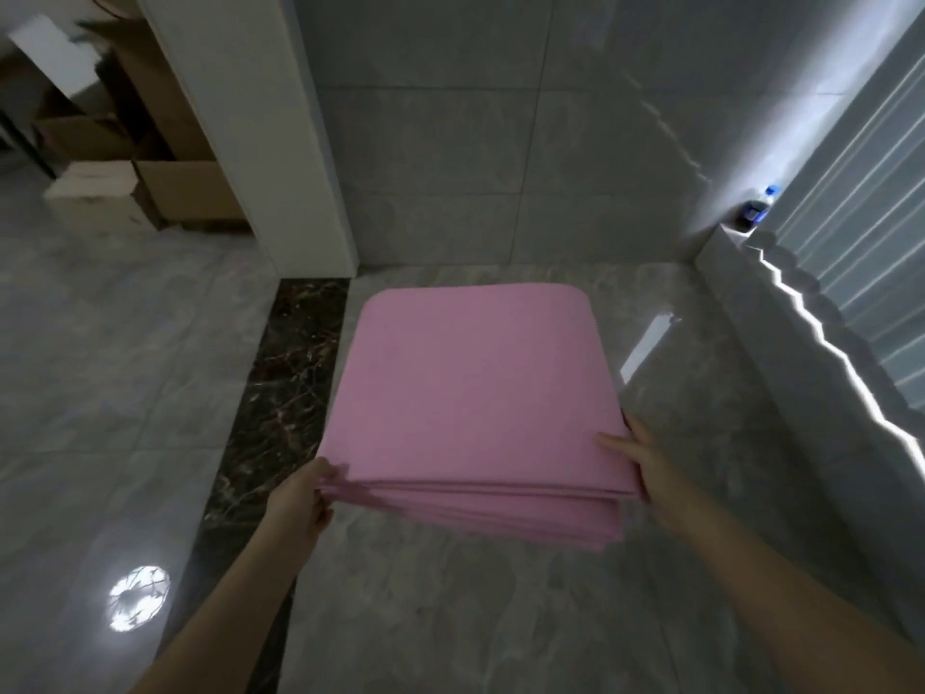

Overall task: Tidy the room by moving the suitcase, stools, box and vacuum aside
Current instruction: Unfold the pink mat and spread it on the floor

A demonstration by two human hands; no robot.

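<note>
In the head view, a stack of pink stools (475, 393), nested one inside another, sits between the two hands, held at its near corners over the grey tiled floor (125, 368). The left hand (300, 498) grips the near left corner, fingers curled over the layered rims, and the right hand (638, 460) grips the near right corner, thumb on the top seat and fingers wrapped round the side. The seats look like thin moulded plastic, so the stack should be stiff and fairly light, though bulky; the smooth surface could slide in the palms, and the nested pieces might shift or separate if only the top one is taken. The sound hold, I judge, is under the lowest rim at both sides, so that the whole stack lifts as one. Counting: one stack, with perhaps six or seven rim edges showing at the near side, though they blur together and I cannot give a firm number. Far beyond the left hand stand several cardboard boxes (185, 187), at least three, past a white pillar (260, 132). Well beyond the right hand, on a stone ledge (751, 293), stands one bottle (768, 192). No suitcase or vacuum shows.
</note>
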